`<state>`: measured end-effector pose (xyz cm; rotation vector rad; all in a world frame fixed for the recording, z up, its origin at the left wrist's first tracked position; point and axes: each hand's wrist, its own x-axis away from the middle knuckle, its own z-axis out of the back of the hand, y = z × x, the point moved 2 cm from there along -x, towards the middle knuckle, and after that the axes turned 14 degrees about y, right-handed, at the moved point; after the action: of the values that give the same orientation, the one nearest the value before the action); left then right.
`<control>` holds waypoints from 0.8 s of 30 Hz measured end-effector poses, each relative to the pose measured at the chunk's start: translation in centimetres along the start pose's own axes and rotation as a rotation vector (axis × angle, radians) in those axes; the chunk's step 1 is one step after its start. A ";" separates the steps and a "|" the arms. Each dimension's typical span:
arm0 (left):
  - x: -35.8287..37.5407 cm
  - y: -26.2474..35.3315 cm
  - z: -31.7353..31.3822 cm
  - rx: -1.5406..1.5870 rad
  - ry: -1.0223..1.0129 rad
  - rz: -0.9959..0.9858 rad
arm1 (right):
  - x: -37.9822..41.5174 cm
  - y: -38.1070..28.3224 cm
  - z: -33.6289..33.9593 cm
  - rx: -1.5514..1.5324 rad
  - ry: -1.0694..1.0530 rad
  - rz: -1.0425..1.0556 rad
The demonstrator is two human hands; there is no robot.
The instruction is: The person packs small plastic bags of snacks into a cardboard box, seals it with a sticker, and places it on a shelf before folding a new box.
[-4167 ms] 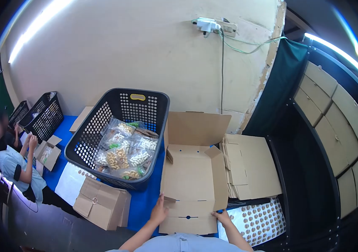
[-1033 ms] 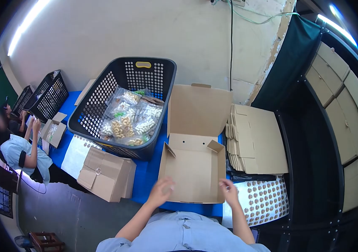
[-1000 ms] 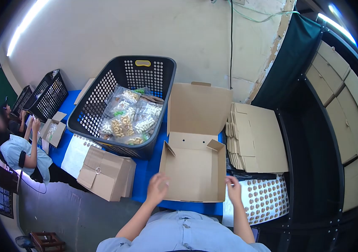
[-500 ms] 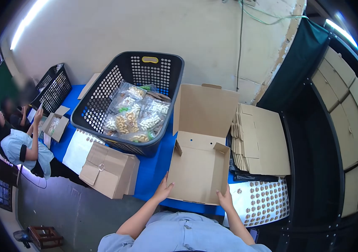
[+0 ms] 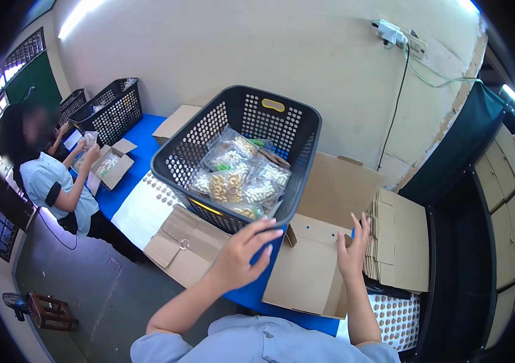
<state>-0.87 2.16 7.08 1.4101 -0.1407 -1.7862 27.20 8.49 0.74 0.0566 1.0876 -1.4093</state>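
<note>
An open cardboard box with its lid raised lies on the table in front of me. My left hand is lifted, fingers apart and holding nothing, just below the near corner of the black basket. Over the box's right side my right hand is raised with its fingers spread, also holding nothing. The black perforated basket holds several clear bags of white, tan and green pieces. Left of the open box rests a folded brown paper packet with a round sticker.
A stack of flat cardboard boxes is at the right, over a sticker sheet. Another sticker sheet lies left. A co-worker handles a bag beside a small open box. A black shelf bounds the right.
Both hands have let go of the box's sides and risen, the left toward the basket, the right over the box's right side. The view has shifted left.
</note>
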 end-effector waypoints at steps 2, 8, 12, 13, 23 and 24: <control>-2.5 -1.2 2.2 -0.037 0.010 -0.054 | -2.0 -4.5 -1.6 -0.071 -0.001 0.063; -9.3 -10.1 5.8 -0.159 -0.046 0.022 | -5.8 -13.7 -8.1 -0.210 -0.050 0.394; -12.4 -18.1 6.4 -0.195 -0.094 0.069 | -7.4 -14.9 -13.7 -0.221 -0.285 0.509; -13.3 -18.8 6.5 -0.208 -0.091 0.093 | -7.8 -14.7 -15.0 -0.200 -0.354 0.523; -18.8 -27.0 3.9 -0.339 -0.118 0.155 | -14.2 -10.8 -21.0 0.179 -0.440 0.557; -18.9 -27.8 3.5 -0.390 -0.139 0.100 | -14.6 -10.4 -21.3 0.245 -0.482 0.547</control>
<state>-18.23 31.19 7.28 0.9863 0.0626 -1.7168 9.86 30.06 3.93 0.1686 0.4460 -0.9771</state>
